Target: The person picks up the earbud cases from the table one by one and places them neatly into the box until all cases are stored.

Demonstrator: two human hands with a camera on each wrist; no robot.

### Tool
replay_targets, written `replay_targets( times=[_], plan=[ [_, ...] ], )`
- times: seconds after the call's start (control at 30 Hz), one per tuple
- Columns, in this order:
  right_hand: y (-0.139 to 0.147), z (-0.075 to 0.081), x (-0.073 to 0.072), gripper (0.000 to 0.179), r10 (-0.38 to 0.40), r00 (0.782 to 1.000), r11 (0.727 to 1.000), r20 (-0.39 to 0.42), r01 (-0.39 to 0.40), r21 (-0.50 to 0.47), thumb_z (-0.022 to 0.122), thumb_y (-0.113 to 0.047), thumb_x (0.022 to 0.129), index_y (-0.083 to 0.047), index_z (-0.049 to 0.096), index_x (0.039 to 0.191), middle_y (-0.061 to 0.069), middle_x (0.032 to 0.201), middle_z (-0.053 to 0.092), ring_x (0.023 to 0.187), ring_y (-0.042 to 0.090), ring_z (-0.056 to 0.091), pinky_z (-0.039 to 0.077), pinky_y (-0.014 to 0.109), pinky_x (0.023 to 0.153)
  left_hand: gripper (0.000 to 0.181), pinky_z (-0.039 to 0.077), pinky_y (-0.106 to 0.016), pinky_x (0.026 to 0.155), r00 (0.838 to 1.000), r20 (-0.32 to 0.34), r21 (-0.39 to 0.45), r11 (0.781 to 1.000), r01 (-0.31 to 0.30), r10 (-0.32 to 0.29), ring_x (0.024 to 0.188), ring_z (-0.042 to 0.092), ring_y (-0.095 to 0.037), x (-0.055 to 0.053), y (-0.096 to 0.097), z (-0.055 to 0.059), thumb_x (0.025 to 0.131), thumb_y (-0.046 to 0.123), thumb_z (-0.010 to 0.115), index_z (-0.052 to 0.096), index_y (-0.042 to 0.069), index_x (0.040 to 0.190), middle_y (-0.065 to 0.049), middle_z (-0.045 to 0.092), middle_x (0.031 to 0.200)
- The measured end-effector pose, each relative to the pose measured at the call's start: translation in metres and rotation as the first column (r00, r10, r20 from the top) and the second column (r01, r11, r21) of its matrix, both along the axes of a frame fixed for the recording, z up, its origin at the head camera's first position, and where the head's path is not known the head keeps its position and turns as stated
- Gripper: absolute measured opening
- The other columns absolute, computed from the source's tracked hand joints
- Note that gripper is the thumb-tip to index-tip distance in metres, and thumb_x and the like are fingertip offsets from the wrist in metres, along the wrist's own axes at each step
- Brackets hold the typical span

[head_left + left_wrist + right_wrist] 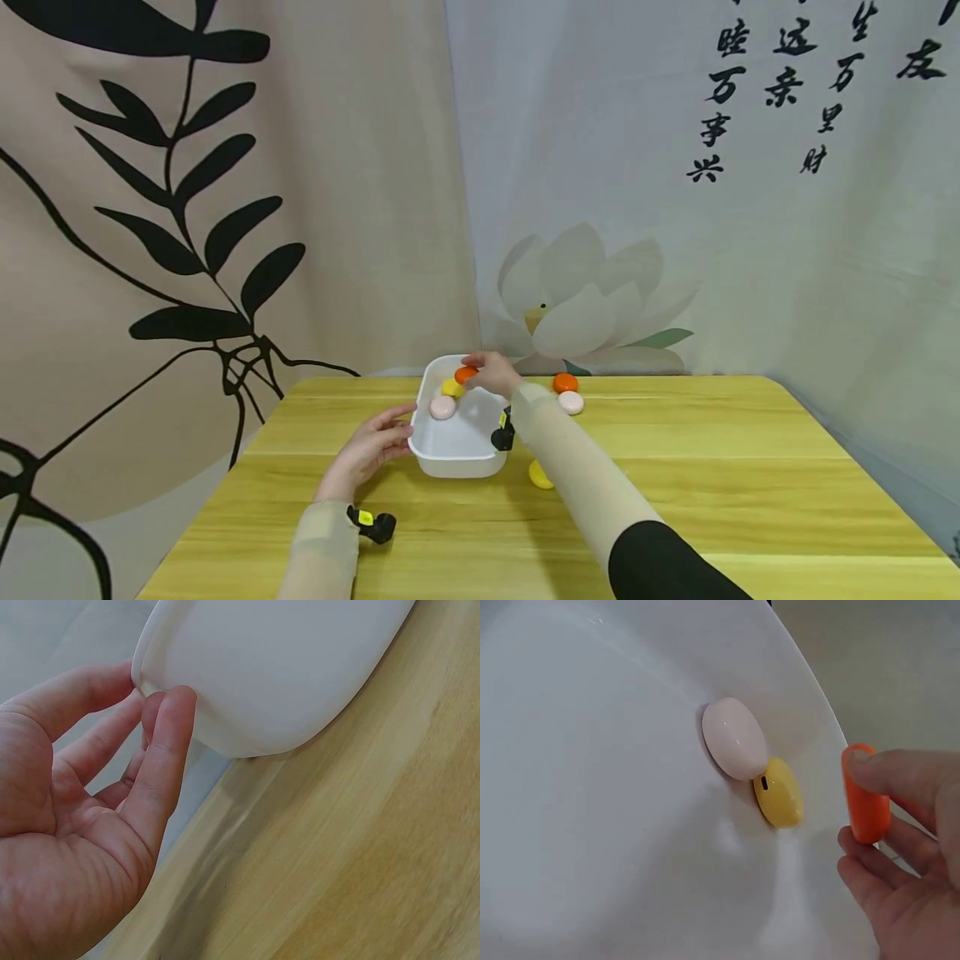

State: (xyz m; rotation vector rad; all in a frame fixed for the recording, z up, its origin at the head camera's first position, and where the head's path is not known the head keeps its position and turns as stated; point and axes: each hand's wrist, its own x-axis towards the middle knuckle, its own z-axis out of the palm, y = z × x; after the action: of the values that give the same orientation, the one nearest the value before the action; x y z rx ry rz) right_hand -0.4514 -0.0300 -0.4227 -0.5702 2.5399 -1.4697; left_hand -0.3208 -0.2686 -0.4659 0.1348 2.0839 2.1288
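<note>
1. Head view. White tub (461, 468), set on the wooden table (750, 500) between the two hands, presumably so that it can be reached from both sides.
2. Left hand (375, 446), laid with fingers spread along the tub's outer left wall; placed there, it would seem, to keep the tub from sliding.
3. Right hand (495, 375), brought over the far right part of the tub. Held orange disc (466, 375), pinched and carried above the tub's far end.
4. Within the tub: yellow disc (452, 387) and pale pink disc (442, 407), grouped toward the left wall; the near floor of the tub is left uncovered.
5. On the table, right of the tub: loose orange disc (566, 382), with loose pink disc (571, 403) just in front; nearer, loose yellow disc (540, 475), partly hidden by the right sleeve (600, 492).
6. Left wrist view. Fingertips rested against the outer wall and rim; nothing is seen to be clasped, so light steadying is suggested.
7. Right wrist view. Held orange disc gripped between thumb and fingers by its edges, probably for easy release; contact with the tub's wall cannot be told. Pale pink disc and yellow disc shown touching, close against the wall.
</note>
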Motion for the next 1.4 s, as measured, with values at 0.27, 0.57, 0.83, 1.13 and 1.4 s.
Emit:
replay_targets(
  times=[0.27,0.57,0.83,1.13,1.4],
  plan=[
    [-0.002,-0.001,0.0,0.046,0.0,0.999,1.0,0.047,0.0,0.009,0.076,-0.003,0.079,-0.003,0.064,0.124,0.012,0.125,0.062,0.107,0.026,0.057,0.046,0.037,0.098,0.053,0.056,-0.032,0.081,1.0,0.003,0.008,1.0,0.0,0.0,0.09,0.061,-0.027,0.0,0.0,0.0,0.096,0.003,0.056,0.037,-0.001,0.146,-0.029,0.05,0.12],
    [-0.007,-0.002,0.001,0.043,-0.018,1.0,0.993,-0.016,0.02,0.117,0.079,-0.006,0.076,-0.003,0.068,0.118,0.008,0.115,0.067,0.098,0.022,0.058,0.047,0.033,0.094,0.056,0.055,-0.031,0.081,1.0,0.009,-0.002,1.0,-0.003,0.003,0.09,0.061,-0.025,0.0,-0.001,-0.001,0.096,0.007,0.059,0.037,0.0,0.147,-0.027,0.051,0.121],
    [-0.011,-0.003,0.001,0.046,-0.01,1.0,0.993,-0.005,0.01,0.115,0.08,-0.001,0.072,0.0,0.068,0.117,0.01,0.112,0.068,0.095,0.021,0.06,0.05,0.031,0.089,0.055,0.055,-0.032,0.081,1.0,0.011,-0.007,1.0,-0.008,0.008,0.088,0.061,-0.024,0.0,-0.001,0.001,0.096,0.005,0.058,0.038,0.001,0.147,-0.026,0.051,0.121],
    [-0.014,-0.003,0.004,0.048,0.0,0.998,0.994,0.066,-0.007,0.112,0.076,0.002,0.075,0.002,0.064,0.122,0.016,0.12,0.064,0.101,0.025,0.06,0.051,0.03,0.088,0.052,0.055,-0.033,0.083,1.0,0.015,-0.019,1.0,-0.013,0.014,0.091,0.061,-0.026,0.0,0.001,0.001,0.097,0.005,0.057,0.039,0.002,0.146,-0.029,0.049,0.122],
    [-0.015,-0.002,0.006,0.043,-0.027,0.997,0.993,0.077,0.018,0.12,0.074,-0.003,0.08,-0.001,0.065,0.122,0.016,0.127,0.06,0.107,0.027,0.057,0.052,0.029,0.087,0.051,0.056,-0.032,0.081,0.999,0.03,-0.013,0.999,-0.037,0.037,0.087,0.061,-0.022,-0.002,0.0,0.0,0.096,0.003,0.057,0.041,0.002,0.145,-0.028,0.048,0.122]
  ],
)
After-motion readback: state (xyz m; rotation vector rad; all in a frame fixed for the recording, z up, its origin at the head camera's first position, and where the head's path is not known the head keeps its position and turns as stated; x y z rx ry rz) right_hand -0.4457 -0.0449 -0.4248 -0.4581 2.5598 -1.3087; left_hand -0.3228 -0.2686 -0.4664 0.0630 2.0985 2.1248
